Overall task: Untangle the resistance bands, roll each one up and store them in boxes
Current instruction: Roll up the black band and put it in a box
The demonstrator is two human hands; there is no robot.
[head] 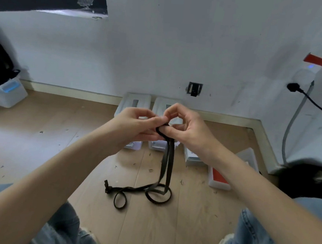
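Note:
A dark resistance band (167,166) hangs from my hands down to the wooden floor, where it lies in loops with a knotted end at the left. My left hand (137,127) and my right hand (186,127) meet in mid-air and both pinch the band's small rolled top end between fingers and thumbs. Behind my hands, several white storage boxes (134,103) stand on the floor by the wall. My hands partly hide them.
A white box with a red lid (219,178) lies at the right beside another white box (193,156). A white bin (8,92) stands at the far left. A black cable (317,106) is plugged into the right wall. My knees frame the bottom corners.

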